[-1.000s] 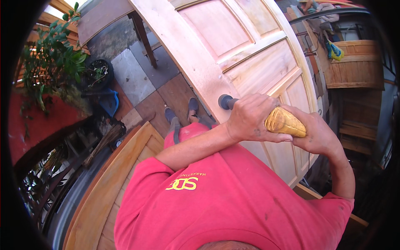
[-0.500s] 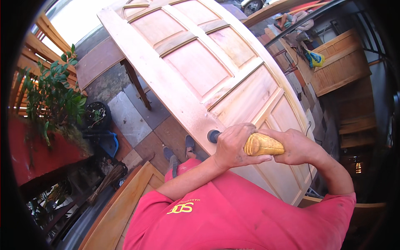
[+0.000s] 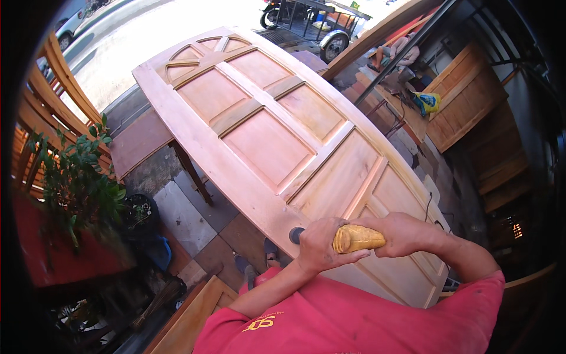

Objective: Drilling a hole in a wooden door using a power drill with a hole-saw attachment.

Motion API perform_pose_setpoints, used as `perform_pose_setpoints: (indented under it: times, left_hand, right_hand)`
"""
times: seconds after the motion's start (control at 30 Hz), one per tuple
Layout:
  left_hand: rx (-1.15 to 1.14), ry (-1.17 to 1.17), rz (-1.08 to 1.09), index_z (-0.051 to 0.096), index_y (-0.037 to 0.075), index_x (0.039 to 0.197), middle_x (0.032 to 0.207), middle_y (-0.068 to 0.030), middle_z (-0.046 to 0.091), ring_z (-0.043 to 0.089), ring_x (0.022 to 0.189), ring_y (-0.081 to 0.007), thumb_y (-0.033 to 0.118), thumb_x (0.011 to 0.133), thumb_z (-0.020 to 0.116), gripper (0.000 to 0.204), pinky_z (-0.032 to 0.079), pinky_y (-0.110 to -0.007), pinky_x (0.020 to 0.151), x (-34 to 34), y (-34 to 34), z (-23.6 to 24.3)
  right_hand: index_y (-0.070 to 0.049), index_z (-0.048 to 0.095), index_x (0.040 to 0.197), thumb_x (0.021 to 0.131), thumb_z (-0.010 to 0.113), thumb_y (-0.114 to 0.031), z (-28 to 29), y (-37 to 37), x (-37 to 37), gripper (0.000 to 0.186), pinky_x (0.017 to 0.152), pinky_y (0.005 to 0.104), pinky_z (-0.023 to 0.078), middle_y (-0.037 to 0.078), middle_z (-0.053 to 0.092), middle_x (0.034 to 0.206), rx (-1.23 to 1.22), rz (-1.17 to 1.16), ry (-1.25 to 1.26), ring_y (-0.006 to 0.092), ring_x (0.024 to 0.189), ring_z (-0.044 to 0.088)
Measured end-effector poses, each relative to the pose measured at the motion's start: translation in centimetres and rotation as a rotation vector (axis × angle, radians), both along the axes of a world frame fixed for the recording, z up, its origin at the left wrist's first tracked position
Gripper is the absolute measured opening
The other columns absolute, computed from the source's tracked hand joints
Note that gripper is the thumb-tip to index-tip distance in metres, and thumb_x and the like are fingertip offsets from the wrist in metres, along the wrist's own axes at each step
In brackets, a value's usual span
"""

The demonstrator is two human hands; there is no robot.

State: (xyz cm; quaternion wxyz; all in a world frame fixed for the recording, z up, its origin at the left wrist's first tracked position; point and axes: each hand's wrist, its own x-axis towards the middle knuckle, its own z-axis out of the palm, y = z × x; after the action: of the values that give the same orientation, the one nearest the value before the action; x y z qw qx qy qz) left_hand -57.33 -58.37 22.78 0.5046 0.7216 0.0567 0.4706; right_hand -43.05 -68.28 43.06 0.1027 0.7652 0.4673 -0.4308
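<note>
A large panelled wooden door [image 3: 268, 203] of pale, unfinished wood lies flat in front of me, with an arched pattern of small panels at its far end. Both hands are on a yellow power tool [image 3: 361, 238] over the door's near part. My left hand [image 3: 320, 245] is wrapped round its front, beside a dark round end [image 3: 296, 235] that sits at the door's left edge rail. Round its rear closes my right hand [image 3: 404, 235]. The tool's underside is hidden, so its exact kind does not show.
A dark cord [image 3: 429, 203] runs by the door's right edge. A brown board [image 3: 141, 141] stands left of the door, near a leafy plant [image 3: 82, 177] and a black pot [image 3: 141, 212]. Another wooden panel [image 3: 188, 312] is at lower left. A person [image 3: 401, 53] sits at far right.
The view has tilted up, showing more street and the door's whole arched end. Door, hands and tool sit lower in the picture; both hands keep their hold.
</note>
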Motion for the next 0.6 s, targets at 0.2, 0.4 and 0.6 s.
perform_pose_setpoints:
  times: [0.2, 0.4, 0.6]
  left_hand:
    - [-0.016, 0.014, -0.007, 0.076, 0.005, 0.107, 0.088, -0.0122, 0.075, 0.074, 0.077, -0.0331, 0.058, 0.074, 0.103, 0.068, 0.060, -0.043, 0.071, -0.12, 0.01, 0.01]
    - [0.037, 0.053, 0.003, 0.077, 0.005, 0.113, 0.095, -0.0115, 0.079, 0.080, 0.081, -0.0293, 0.050, 0.071, 0.107, 0.068, 0.063, -0.038, 0.074, -0.23, 0.04, -0.12]
    - [0.008, 0.011, 0.000, 0.076, 0.006, 0.109, 0.091, -0.0128, 0.076, 0.075, 0.079, -0.0338, 0.054, 0.074, 0.104, 0.066, 0.060, -0.043, 0.073, 0.01, -0.02, 0.14]
  right_hand:
    - [-0.027, 0.045, 0.174, 0.089, 0.078, -0.022, 0.03, -0.10, 0.05, 0.091, 0.092, 0.0559, 0.060, 0.025, 0.080, 0.114, 0.005, 0.012, 0.003, 0.0489, 0.103, 0.076]
    - [-0.026, 0.047, 0.172, 0.085, 0.080, -0.020, -0.41, -0.46, 0.40, 0.094, 0.090, 0.0551, 0.061, 0.024, 0.080, 0.107, 0.027, 0.034, -0.010, 0.0496, 0.096, 0.077]
    - [-0.025, 0.044, 0.174, 0.089, 0.077, -0.023, -0.82, -0.68, 0.84, 0.091, 0.087, 0.0575, 0.059, 0.027, 0.079, 0.107, 0.041, 0.058, 0.013, 0.0501, 0.097, 0.076]
